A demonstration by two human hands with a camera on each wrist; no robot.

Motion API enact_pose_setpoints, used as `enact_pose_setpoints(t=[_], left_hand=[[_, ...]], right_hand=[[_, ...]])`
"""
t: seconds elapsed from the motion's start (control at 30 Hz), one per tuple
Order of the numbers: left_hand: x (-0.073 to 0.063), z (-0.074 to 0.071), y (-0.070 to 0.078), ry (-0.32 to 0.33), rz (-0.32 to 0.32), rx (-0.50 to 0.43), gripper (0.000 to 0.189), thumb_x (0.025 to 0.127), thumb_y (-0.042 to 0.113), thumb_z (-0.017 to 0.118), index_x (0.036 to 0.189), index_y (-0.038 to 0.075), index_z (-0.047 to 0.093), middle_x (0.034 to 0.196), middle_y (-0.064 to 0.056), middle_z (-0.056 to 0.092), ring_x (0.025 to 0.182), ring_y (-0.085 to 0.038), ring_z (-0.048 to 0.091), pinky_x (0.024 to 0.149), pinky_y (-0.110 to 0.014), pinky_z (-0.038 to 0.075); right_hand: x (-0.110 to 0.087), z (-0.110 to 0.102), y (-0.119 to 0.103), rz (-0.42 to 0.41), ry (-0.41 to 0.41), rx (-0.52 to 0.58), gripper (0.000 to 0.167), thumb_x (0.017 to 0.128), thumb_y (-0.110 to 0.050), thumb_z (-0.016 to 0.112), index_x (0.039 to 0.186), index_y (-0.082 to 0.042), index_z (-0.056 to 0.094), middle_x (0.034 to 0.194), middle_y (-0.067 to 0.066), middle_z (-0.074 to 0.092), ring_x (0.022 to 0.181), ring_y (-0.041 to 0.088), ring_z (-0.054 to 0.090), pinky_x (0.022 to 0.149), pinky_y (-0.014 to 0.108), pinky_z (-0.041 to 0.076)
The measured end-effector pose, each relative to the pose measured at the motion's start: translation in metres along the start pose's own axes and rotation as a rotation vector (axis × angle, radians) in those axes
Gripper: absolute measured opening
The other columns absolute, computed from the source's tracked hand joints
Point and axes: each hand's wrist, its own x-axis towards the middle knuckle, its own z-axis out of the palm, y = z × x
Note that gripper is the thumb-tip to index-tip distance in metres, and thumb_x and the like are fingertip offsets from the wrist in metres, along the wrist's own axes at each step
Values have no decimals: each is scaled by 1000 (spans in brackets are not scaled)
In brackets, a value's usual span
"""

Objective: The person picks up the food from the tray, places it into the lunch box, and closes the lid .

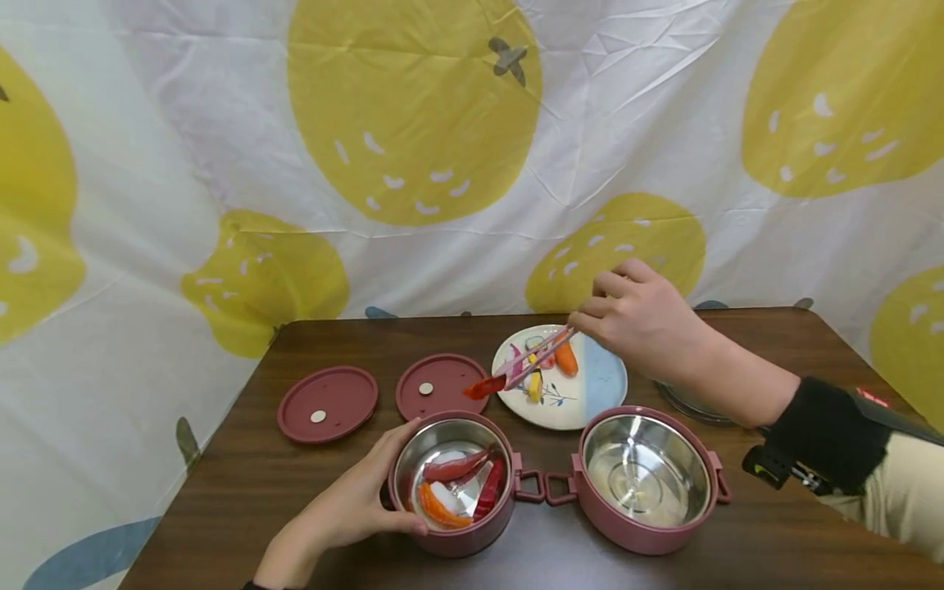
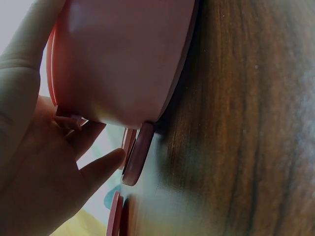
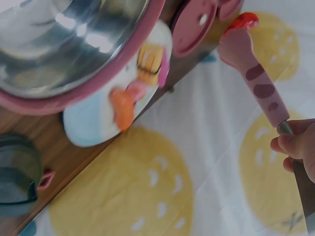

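Observation:
My left hand (image 1: 361,508) grips the left side of a dusty-pink pot (image 1: 472,541), thumb at its front rim and fingers toward the back. Inside this pot lie red pieces (image 1: 456,467) and an orange-and-white piece (image 1: 442,501) of play food. My right hand (image 1: 649,319) is raised over the table's back and holds pink tongs (image 1: 542,356). In the right wrist view these tongs (image 3: 263,88) have a paw-shaped, spotted arm. Between their tips is a red piece (image 1: 484,388), held above the far rim of the left pot.
A second pink pot (image 1: 642,537) stands to the right, its handle beside the first pot's. Behind them a plate (image 1: 601,385) carries several food pieces. Two pink lids (image 1: 335,401) lie at the left and centre. A dark round thing (image 3: 17,172) sits at the right.

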Motion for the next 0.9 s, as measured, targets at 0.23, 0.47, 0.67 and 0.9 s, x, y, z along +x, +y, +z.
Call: enact_pose_setpoints(t=[0.23, 0.47, 0.67, 0.9], left_hand=[[-1, 0, 0, -2, -15, -9, 117, 68, 49, 88, 159, 27, 17, 157, -6, 34, 140, -31, 41, 106, -58, 43], [0, 1, 1, 1, -11, -10, 118, 67, 50, 88, 159, 24, 19, 158, -5, 34, 142, -28, 40, 109, -58, 41], [0, 1, 0, 4, -7, -6, 119, 67, 51, 88, 160, 23, 19, 158, -5, 34, 141, -26, 40, 109, -56, 41], [0, 1, 0, 0, -7, -17, 118, 67, 51, 88, 159, 25, 19, 157, -5, 34, 140, -29, 41, 107, -57, 42]], right_hand=[[21, -3, -31, -130, 56, -9, 7, 82, -14, 78, 85, -20, 76, 76, -12, 70, 80, 17, 55, 80, 32, 44], [33, 4, -54, -240, 52, -65, 12, 85, -20, 75, 75, -23, 69, 67, -13, 62, 76, 14, 51, 82, 31, 43], [43, 4, -60, -304, 34, -72, 15, 86, -18, 72, 72, -22, 69, 69, -11, 62, 79, 15, 54, 86, 31, 45], [50, 5, -64, -370, 38, -92, 22, 91, -19, 66, 70, -24, 69, 69, -12, 61, 80, 18, 54, 90, 33, 45]])
